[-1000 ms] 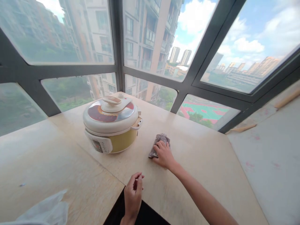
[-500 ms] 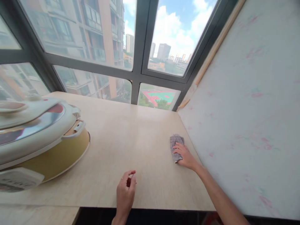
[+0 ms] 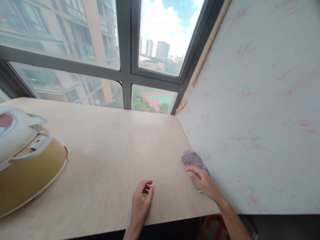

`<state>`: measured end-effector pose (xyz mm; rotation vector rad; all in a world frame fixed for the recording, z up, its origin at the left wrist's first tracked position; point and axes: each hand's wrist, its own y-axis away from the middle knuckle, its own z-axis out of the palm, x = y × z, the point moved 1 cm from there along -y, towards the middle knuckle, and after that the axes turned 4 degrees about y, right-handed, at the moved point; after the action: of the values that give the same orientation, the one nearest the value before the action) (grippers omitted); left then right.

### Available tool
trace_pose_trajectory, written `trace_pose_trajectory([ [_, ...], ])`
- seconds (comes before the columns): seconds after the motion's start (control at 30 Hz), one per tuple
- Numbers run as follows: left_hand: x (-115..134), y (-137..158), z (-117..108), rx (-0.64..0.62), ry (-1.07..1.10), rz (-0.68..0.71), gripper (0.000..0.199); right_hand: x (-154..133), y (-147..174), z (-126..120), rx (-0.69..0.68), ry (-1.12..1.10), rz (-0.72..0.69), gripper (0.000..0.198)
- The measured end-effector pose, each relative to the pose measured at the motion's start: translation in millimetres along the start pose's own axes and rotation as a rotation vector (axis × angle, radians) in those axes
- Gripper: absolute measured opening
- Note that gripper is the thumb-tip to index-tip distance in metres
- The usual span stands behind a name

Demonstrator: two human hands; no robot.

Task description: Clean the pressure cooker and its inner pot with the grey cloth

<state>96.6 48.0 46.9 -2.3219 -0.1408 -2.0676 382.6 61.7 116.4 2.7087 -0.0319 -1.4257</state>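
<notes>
The right hand (image 3: 207,184) bends over a mottled grey-brown cloth (image 3: 192,159) on the pale beige worktop (image 3: 112,150), close beside the white, pink-flowered wall (image 3: 265,110). The left hand (image 3: 143,197) curls loosely. A rounded white-and-olive cooker (image 3: 30,176) stands at left; dark grey window frames (image 3: 126,78) rise behind.

Cooker (image 3: 32,176) and flowered wall (image 3: 262,100)
A gray window frame (image 3: 126,80) reaches the wall; outside, tall buildings (image 3: 162,50) and a red-and-green court (image 3: 163,98).

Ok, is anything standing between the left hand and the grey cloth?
Nothing visible stands between the left hand and the cloth, just countertop. At the cloth itself, the right hand covers part of it. The cooker sits far left, outside that path.
</notes>
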Motion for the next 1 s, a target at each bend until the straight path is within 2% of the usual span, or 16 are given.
trace_pose_trajectory([
  [0.07,9.0,1.1,9.0,-0.023,0.052,0.047,0.035,-14.1,-1.2,28.6,-0.028,-0.510,0.056,0.033],
  [0.13,20.2,1.9,14.5,-0.040,0.107,0.087,0.031,-28.4,-1.8,62.8,-0.189,-0.991,0.123,0.032],
  [0.17,26.3,2.2,15.7,-0.041,0.134,0.109,0.028,-34.8,-1.7,79.5,-0.240,-1.139,0.141,0.030],
  [0.23,38.0,2.5,15.0,-0.021,0.187,0.157,0.023,-44.9,-1.3,110.0,-0.303,-1.320,0.169,0.027],
  [0.33,50.1,3.2,8.5,0.044,0.229,0.195,0.018,-53.2,-0.6,143.8,-0.346,-1.477,0.218,0.024],
  [0.47,54.1,5.4,-2.5,0.079,0.219,0.184,0.015,-59.8,-0.7,167.6,-0.414,-1.582,0.271,0.022],
  [0.63,48.7,8.0,-11.2,0.104,0.186,0.167,0.013,-72.1,-1.4,180.3,-0.514,-1.502,0.262,0.024],
  [0.83,40.8,10.9,-11.4,0.185,0.199,0.112,0.016,-78.3,-3.3,187.2,-0.452,-1.410,0.251,0.025],
  [1.0,43.6,10.0,-10.7,0.178,0.212,0.067,0.017,-74.4,-4.6,187.2,-0.413,-1.330,0.216,0.026],
])
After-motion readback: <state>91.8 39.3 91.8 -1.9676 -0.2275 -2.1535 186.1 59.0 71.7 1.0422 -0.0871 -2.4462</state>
